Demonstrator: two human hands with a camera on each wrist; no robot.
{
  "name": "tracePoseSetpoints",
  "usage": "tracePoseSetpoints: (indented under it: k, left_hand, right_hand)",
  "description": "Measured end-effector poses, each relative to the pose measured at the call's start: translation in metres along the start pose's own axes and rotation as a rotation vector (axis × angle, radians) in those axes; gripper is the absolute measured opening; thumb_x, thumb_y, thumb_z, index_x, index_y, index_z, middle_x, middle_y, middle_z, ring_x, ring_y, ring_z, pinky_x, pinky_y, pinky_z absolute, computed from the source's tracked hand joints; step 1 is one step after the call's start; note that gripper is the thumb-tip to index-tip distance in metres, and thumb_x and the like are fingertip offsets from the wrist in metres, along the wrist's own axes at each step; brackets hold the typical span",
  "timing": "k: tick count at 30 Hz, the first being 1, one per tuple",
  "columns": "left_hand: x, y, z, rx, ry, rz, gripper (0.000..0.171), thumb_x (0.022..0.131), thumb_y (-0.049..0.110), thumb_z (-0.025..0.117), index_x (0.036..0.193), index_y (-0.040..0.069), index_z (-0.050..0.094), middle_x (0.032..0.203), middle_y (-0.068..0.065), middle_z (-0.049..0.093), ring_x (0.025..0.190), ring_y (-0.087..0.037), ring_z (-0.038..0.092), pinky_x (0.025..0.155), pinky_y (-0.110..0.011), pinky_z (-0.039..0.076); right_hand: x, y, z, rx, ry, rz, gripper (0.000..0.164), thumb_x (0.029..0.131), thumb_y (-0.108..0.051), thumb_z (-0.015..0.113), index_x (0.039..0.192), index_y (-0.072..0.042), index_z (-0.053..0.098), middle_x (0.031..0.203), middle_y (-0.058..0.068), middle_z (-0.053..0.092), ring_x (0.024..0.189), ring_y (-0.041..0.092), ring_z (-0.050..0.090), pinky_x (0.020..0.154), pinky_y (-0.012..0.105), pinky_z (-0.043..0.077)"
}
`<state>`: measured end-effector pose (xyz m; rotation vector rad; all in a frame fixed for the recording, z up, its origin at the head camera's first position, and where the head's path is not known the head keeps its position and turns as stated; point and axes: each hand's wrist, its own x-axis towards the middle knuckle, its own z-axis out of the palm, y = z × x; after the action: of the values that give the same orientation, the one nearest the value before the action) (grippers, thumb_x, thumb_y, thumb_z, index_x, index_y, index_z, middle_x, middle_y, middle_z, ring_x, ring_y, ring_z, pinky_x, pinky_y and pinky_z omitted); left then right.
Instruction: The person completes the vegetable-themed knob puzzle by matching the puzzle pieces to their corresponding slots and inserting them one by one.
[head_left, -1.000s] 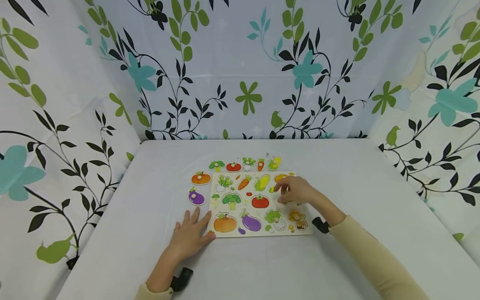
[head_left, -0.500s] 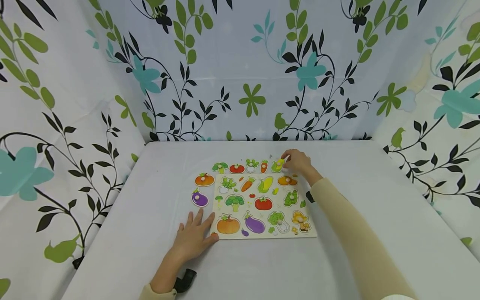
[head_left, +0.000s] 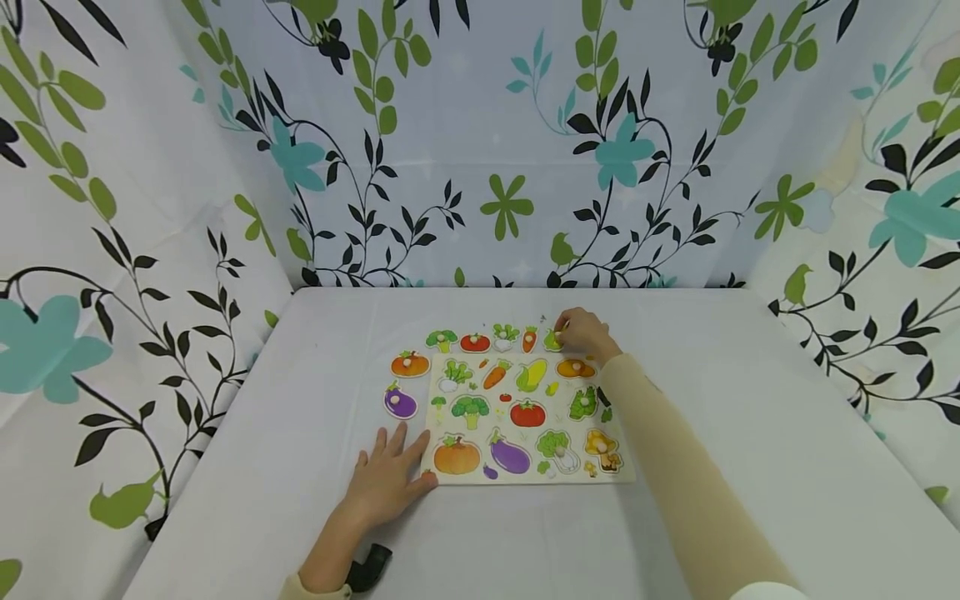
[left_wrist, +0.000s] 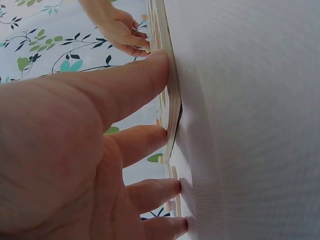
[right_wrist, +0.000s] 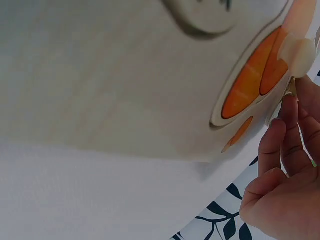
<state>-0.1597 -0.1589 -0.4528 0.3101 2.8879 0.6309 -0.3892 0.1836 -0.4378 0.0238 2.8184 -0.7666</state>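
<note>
A wooden vegetable puzzle board (head_left: 525, 479) lies on the white table, with a mushroom piece (head_left: 602, 446) and a leafy green piece (head_left: 582, 403) in its recesses. My left hand (head_left: 384, 482) lies spread at the board's left side. In the left wrist view its thumb (left_wrist: 135, 82) and index finger touch the board's edge (left_wrist: 172, 90). Beyond the board's top edge, my right hand (head_left: 587, 333) pinches a corn puzzle piece (head_left: 552, 340) and covers its right part. An orange piece with a knob (right_wrist: 300, 56) sits close to the right hand's fingers in the right wrist view.
Loose knobbed pieces lie along the top: broccoli (head_left: 442, 340), tomato (head_left: 476, 342), turnip (head_left: 506, 337) and carrot (head_left: 529, 338). Left of the board are a pumpkin piece (head_left: 410, 364) and an eggplant piece (head_left: 401, 402). A leaf-patterned curtain (head_left: 450, 150) stands behind and at both sides.
My right hand has left the leafy green piece on the board, moved up past the top edge and taken hold of the corn piece. The left hand stays at the board's edge.
</note>
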Motion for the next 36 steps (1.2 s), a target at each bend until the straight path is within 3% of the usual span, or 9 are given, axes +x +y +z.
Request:
tracePoseSetpoints:
  k: [4,11,16,21,30,36]
  left_hand:
    - [-0.001,0.000,0.001,-0.007,-0.003,-0.001,0.068,0.088,0.041,0.068,0.146,0.011,0.047,0.156,-0.027,0.027,0.143,-0.056,0.016,0.106,-0.078,0.017]
    - [-0.001,0.000,0.004,-0.025,-0.009,0.013,0.067,0.089,0.041,0.068,0.145,0.011,0.048,0.156,-0.028,0.028,0.143,-0.056,0.017,0.105,-0.078,0.017]
    - [0.000,-0.001,0.003,-0.010,-0.008,0.015,0.066,0.089,0.041,0.067,0.145,0.011,0.048,0.156,-0.028,0.028,0.143,-0.056,0.017,0.106,-0.077,0.017]
    - [-0.001,-0.001,-0.002,-0.008,0.000,0.015,0.066,0.089,0.040,0.067,0.145,0.011,0.048,0.156,-0.028,0.028,0.142,-0.057,0.017,0.106,-0.078,0.017]
    - [-0.002,-0.003,-0.001,-0.015,-0.002,0.008,0.067,0.089,0.040,0.068,0.145,0.011,0.047,0.156,-0.028,0.027,0.143,-0.056,0.016,0.105,-0.078,0.016]
    - [-0.001,-0.003,-0.001,-0.013,0.001,0.007,0.068,0.088,0.040,0.069,0.145,0.012,0.047,0.156,-0.028,0.027,0.143,-0.056,0.016,0.106,-0.078,0.016]
  right_hand:
    - [0.001,0.001,0.003,0.003,0.002,-0.003,0.004,0.094,-0.012,0.062,0.092,-0.009,0.064,0.093,0.008,0.067,0.100,0.030,0.055,0.110,0.061,0.023]
    - [-0.003,0.003,0.001,-0.043,0.019,0.007,0.010,0.095,-0.015,0.062,0.097,-0.006,0.067,0.102,0.011,0.067,0.100,0.030,0.055,0.105,0.056,0.029]
    - [-0.005,-0.003,-0.007,-0.064,0.064,-0.065,0.015,0.092,-0.016,0.064,0.101,-0.005,0.069,0.102,0.012,0.069,0.101,0.032,0.058,0.102,0.058,0.034]
    - [-0.015,-0.017,-0.009,-0.078,0.050,-0.136,0.015,0.089,-0.018,0.067,0.099,-0.006,0.070,0.095,0.009,0.071,0.093,0.030,0.061,0.099,0.057,0.039]
    - [-0.040,-0.031,0.018,-0.115,-0.050,-0.227,0.008,0.087,-0.016,0.072,0.085,-0.010,0.068,0.084,0.004,0.067,0.075,0.020,0.056,0.073,0.037,0.043]
    - [-0.053,-0.034,0.034,-0.179,-0.058,-0.252,0.010,0.087,-0.018,0.073,0.084,-0.011,0.067,0.080,0.003,0.063,0.071,0.019,0.054,0.069,0.034,0.038]
